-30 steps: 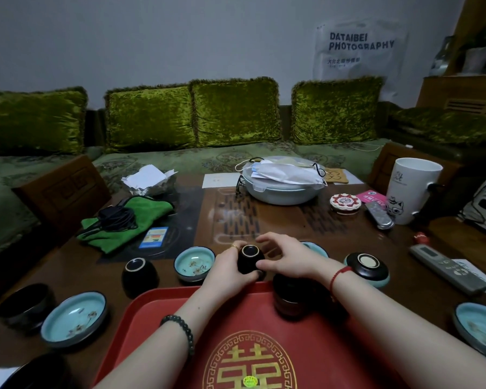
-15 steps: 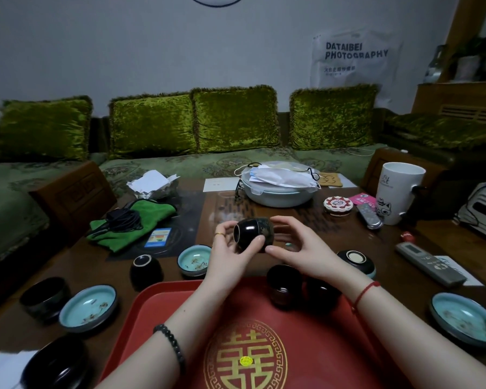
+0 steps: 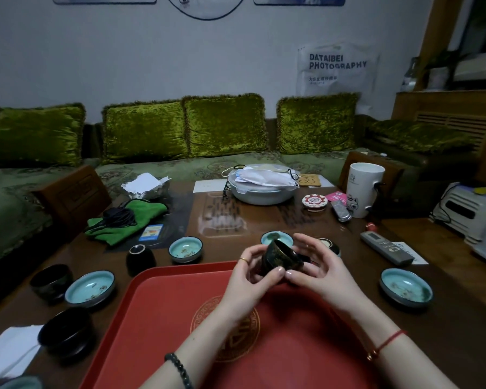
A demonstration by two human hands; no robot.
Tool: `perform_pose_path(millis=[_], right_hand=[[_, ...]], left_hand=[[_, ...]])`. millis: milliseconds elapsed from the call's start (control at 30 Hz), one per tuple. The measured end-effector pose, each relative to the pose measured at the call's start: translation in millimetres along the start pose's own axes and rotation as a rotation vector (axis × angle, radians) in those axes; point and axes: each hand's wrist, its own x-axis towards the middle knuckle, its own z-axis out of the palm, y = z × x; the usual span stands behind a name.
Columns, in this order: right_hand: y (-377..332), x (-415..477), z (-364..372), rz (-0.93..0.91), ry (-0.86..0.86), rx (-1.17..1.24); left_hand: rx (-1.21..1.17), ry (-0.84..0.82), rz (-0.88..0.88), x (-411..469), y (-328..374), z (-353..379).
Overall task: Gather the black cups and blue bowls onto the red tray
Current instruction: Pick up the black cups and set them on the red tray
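Dark wooden table (image 3: pixel 222 248), red tray (image 3: pixel 163 318) at near edge. Over tray, left hand (image 3: pixel 244 279) and right hand (image 3: pixel 320 273) together pinch tilted black cup (image 3: pixel 278 258). At least four blue bowls (image 3: pixel 185 248), three black cups (image 3: pixel 141 258) off tray.

Black cups: five visible. One held cup (image 3: pixel 281 259), one inverted cup (image 3: pixel 141 259) off the red tray's (image 3: pixel 157 318) far-left corner, two left-edge cups (image 3: pixel 51 280) (image 3: pixel 66 334) on the tabletop (image 3: pixel 359 265), one half-hidden cup (image 3: pixel 330 245). Blue bowls (image 3: pixel 185 248) (image 3: pixel 277 237) (image 3: pixel 90 287) (image 3: pixel 406 286) (image 3: pixel 23 382) — five, the last cropped at the near-left corner. Red tray — one.
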Motion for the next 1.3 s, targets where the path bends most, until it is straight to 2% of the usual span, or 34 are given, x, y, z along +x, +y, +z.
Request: perform_pose_path(millis=[133,300,633,1300], right_hand=[[10.7,-17.7,-14.2,0.045,0.006,0.005],[27.5,-31.6,-25.9,0.080,0.014,-0.068],[40.0,-32.8,-31.5,-0.024,0.065,-0.303],[55.8,-36.7,-31.3,0.025,0.077,-0.198]], left_hand=[[0.226,-0.026,-0.011,-9.2,-7.8,8.5],[0.370,-0.047,-0.046,-17.5,-21.0,19.4],[0.402,-0.044,-0.087,-15.5,-35.1,23.8],[0.316,-0.044,-0.147,-18.3,-48.0,26.9]])
